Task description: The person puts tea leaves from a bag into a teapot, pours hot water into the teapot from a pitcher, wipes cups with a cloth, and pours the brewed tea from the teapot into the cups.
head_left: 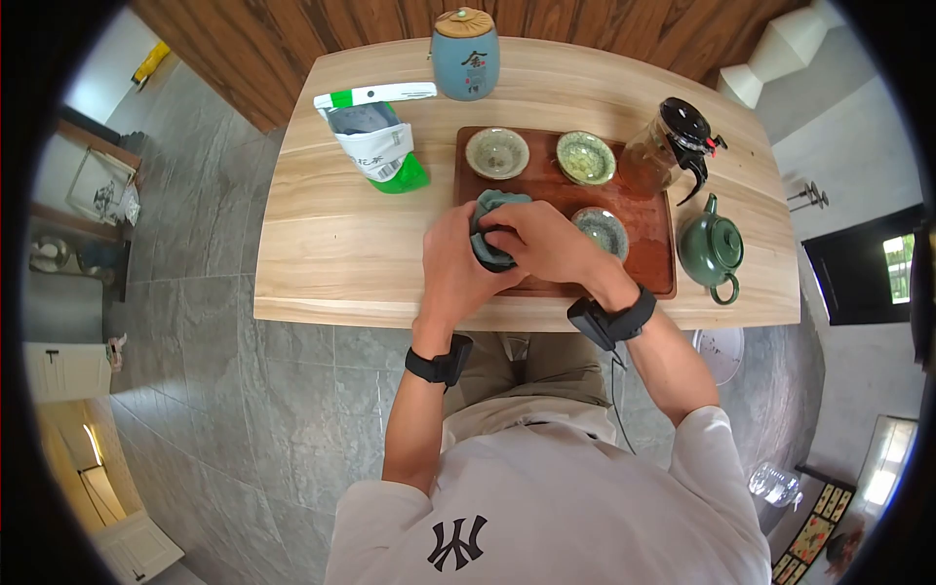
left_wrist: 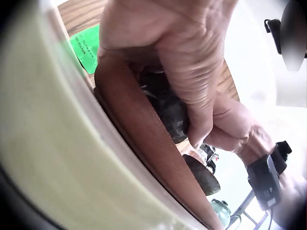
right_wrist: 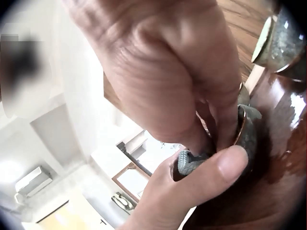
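At the tray's near left corner, the left hand (head_left: 450, 268) grips a dark cup (right_wrist: 249, 136), its thumb along the near side in the right wrist view. A grey-green cloth (head_left: 499, 201) is bunched in the cup and over its rim. The right hand (head_left: 558, 242) has bent fingers pushed down into the cup, holding the cloth; the fingertips are hidden inside. In the left wrist view the cup (left_wrist: 168, 108) shows dark beneath the left hand (left_wrist: 180, 48), just above the brown tray edge (left_wrist: 148, 139).
Three other cups (head_left: 497, 154) (head_left: 586, 158) (head_left: 601, 232) stand on the wooden tray (head_left: 546, 190). A glass pot of brown liquid (head_left: 647, 164) is at its right edge, beside a green teapot (head_left: 712, 246). A blue jar (head_left: 466, 60) and a green-white pouch (head_left: 378, 146) stand behind and left.
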Tool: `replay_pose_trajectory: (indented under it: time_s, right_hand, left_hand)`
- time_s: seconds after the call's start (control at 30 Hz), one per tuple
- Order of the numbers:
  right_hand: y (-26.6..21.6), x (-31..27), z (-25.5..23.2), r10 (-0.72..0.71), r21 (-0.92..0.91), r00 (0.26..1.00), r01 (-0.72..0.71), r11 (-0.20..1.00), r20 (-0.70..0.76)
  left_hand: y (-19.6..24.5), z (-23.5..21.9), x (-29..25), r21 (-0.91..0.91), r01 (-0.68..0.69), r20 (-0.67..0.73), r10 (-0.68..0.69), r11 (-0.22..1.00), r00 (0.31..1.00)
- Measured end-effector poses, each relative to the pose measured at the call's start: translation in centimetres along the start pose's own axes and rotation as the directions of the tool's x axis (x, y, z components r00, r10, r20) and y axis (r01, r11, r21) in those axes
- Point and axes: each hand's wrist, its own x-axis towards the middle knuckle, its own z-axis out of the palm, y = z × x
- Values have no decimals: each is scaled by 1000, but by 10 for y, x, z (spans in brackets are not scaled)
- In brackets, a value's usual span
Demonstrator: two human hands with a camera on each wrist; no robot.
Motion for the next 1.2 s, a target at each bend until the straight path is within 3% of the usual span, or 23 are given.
replay_pose_trajectory:
  time_s: [0.07,0.13,0.17,0.23,0.27,0.33,0.37,0.43,0.47,0.53,0.57,0.63,0.77,0.83,0.97,1.03,1.07,1.13,1.2]
  right_hand:
    - [0,1,-3,21,99,1000,-22,995,14]
    - [4,5,-8,46,117,972,-75,990,230]
    - [5,6,-11,56,125,975,-84,989,214]
    - [1,7,-16,36,-170,934,27,985,357]
    - [-2,6,-18,39,-164,938,20,986,346]
    - [-9,4,-23,71,-511,928,137,849,367]
    - [-5,4,-20,68,-508,931,133,851,359]
    - [6,2,-13,-143,-608,979,204,767,147]
    - [12,4,-8,-144,-607,980,200,769,140]
    - [16,11,-2,-376,-748,922,182,638,-97]
    - [15,9,-1,-375,-748,921,175,640,-105]
    - [13,8,-3,16,-496,994,-68,866,-108]
    - [5,2,-14,19,-473,984,-101,875,-176]
    - [-1,-6,-26,20,-387,912,-193,902,-410]
    - [-17,-44,-71,55,-287,835,-249,925,-548]
    - [-17,-66,-90,273,-84,764,-391,916,-585]
    - [-14,-75,-97,273,-84,763,-392,916,-586]
    - [-12,-93,-104,340,14,665,-444,896,-665]
    - [-17,-103,-105,349,44,647,-438,898,-679]
  left_hand:
    - [0,-1,1,-28,-31,26,32,999,999]
    - [-2,1,1,-19,-46,-44,46,999,998]
    - [-1,1,1,-19,-56,-25,56,998,998]
    - [2,-1,2,37,-38,-8,39,999,999]
    - [2,-1,1,39,-46,5,46,998,999]
    - [2,-2,0,85,-4,58,-1,996,998]
    - [3,-4,2,90,-10,63,4,996,998]
    - [8,-6,4,89,64,148,-76,994,986]
    - [10,-6,5,93,59,151,-72,994,986]
    - [12,-7,6,76,-5,128,-5,997,992]
    - [12,-8,5,80,-11,133,0,997,991]
    - [11,-8,5,58,26,137,-33,998,990]
    - [12,-5,5,28,-11,72,9,1000,997]
    - [17,-7,8,-47,25,121,-19,999,993]
    - [9,-4,-1,34,-10,98,7,999,995]
    - [17,-7,-2,32,-36,92,33,999,995]
    - [17,-6,-2,31,-37,93,34,999,995]
    - [16,-6,-3,1,108,198,-106,994,974]
    - [17,-3,-4,-20,82,157,-78,996,985]
